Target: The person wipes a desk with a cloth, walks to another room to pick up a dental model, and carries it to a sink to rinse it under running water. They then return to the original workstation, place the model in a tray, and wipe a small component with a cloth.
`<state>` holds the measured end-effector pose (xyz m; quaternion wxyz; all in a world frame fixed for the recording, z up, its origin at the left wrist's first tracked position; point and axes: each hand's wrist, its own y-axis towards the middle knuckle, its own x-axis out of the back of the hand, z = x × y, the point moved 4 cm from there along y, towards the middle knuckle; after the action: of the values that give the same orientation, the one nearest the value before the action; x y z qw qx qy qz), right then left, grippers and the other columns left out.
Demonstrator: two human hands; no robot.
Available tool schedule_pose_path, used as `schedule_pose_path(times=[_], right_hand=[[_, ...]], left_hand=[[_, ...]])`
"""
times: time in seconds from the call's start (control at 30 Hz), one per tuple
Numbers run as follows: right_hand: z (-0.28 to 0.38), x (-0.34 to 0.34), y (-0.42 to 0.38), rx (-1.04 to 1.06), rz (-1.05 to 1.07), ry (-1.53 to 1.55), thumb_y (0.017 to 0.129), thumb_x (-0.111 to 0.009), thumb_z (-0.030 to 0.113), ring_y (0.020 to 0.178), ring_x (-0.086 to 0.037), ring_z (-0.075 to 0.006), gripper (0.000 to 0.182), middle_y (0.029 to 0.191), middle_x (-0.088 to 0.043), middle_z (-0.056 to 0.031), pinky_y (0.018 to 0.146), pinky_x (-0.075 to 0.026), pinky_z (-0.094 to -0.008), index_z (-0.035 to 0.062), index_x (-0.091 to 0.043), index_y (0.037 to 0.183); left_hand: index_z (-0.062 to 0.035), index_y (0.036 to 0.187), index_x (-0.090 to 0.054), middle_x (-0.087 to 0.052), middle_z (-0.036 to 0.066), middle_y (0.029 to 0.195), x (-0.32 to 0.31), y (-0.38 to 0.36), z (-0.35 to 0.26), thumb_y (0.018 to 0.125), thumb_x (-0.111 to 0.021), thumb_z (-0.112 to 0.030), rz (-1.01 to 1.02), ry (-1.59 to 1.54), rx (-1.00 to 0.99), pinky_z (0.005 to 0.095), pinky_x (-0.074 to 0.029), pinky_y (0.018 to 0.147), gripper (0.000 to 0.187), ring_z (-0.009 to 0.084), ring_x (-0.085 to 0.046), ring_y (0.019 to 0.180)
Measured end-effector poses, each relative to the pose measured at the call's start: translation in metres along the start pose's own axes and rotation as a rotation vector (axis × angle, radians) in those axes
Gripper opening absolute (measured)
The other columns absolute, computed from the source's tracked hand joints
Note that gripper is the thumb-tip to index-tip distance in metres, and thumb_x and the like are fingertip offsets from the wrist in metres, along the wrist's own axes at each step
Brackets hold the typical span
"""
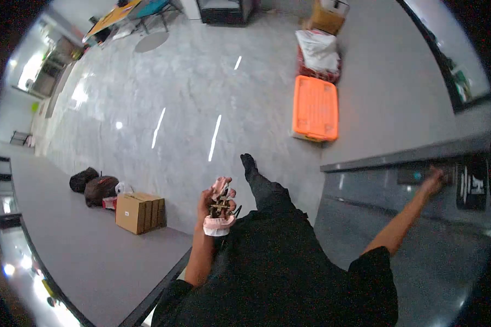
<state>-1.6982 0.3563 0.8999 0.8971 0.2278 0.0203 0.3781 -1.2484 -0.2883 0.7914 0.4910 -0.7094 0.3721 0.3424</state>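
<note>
My left hand is wrapped round a dental model with pink and white parts and a metal frame between them, held in front of my body. My right hand reaches far out to the right over a dark grey surface. Its fingers are small and blurred, beside a dark flat item with a small teal spot. Just right of that hand lies a black case with light-coloured tools or markings. Whether the right fingers hold anything is not clear.
An orange lidded box stands on the floor by the right wall, below a white sack and a carton. Cardboard boxes and dark bags are at the left. My foot is on the grey floor.
</note>
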Motion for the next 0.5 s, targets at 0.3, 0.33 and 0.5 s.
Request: schedule_pose_path(times=[0.3, 0.33, 0.5], right_hand=[[-0.117, 0.181, 0.070, 0.602, -0.375, -1.120, 0.097, -0.055, 0.027, 0.103, -0.066, -0.0274, 0.035, 0.121, -0.063, -0.0202, 0.095, -0.050, -0.0410, 0.0044, -0.063, 0.122], [-0.122, 0.157, 0.045, 0.596, -0.397, -1.049, 0.096, -0.056, 0.027, 0.102, -0.065, -0.0268, 0.034, 0.120, -0.063, -0.0192, 0.094, -0.050, -0.0405, 0.0044, -0.063, 0.121], [-0.213, -0.040, -0.127, 0.018, 0.012, -0.491, 0.093, -0.059, 0.024, 0.100, -0.063, -0.0243, 0.034, 0.114, -0.062, -0.0140, 0.088, -0.051, -0.0379, 0.0042, -0.061, 0.120]], left_hand=[[-0.0008, 0.144, -0.034, -0.059, 0.021, 0.102, -0.034, 0.000, -0.013, 0.094, -0.054, -0.041, 0.176, -0.072, -0.016, 0.0356, -0.061, 0.048, 0.067, 0.0291, -0.069, 0.068], [-0.0004, 0.144, -0.033, -0.059, 0.021, 0.103, -0.031, -0.002, -0.012, 0.094, -0.054, -0.041, 0.178, -0.067, -0.020, 0.0356, -0.060, 0.048, 0.067, 0.0293, -0.069, 0.068], [0.0018, 0.144, -0.031, -0.059, 0.023, 0.103, -0.014, 0.004, -0.015, 0.095, -0.051, -0.040, 0.192, -0.102, -0.074, 0.0351, -0.059, 0.047, 0.068, 0.0298, -0.069, 0.068]])
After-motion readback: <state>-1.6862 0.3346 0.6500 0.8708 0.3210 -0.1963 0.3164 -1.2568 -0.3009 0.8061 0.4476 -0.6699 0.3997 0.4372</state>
